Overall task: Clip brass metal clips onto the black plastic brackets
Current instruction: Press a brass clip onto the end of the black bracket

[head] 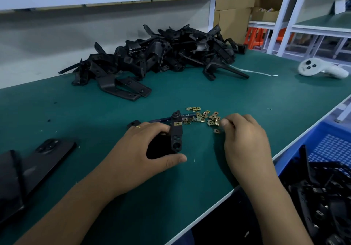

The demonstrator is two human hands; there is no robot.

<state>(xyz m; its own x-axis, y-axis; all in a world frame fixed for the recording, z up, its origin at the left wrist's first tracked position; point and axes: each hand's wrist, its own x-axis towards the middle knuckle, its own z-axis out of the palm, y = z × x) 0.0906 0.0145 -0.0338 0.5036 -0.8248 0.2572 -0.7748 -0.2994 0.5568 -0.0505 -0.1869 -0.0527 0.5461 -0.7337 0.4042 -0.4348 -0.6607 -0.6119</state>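
Note:
My left hand (140,150) grips a black plastic bracket (176,134) upright on the green mat, with one brass clip (178,123) sitting on its upper arm. Just to the right lies a scatter of loose brass clips (204,117). My right hand (245,142) rests at the near edge of that scatter, fingers curled down over the clips; whether it pinches one is hidden. A single clip (217,130) lies beside its fingertips. A large heap of black brackets (161,55) sits at the back of the table.
A blue pencil (167,120) lies behind the held bracket. A black phone (47,157) lies at the left, a white controller (321,68) at the far right. A blue basket (330,146) holding several brackets stands beyond the table's right edge.

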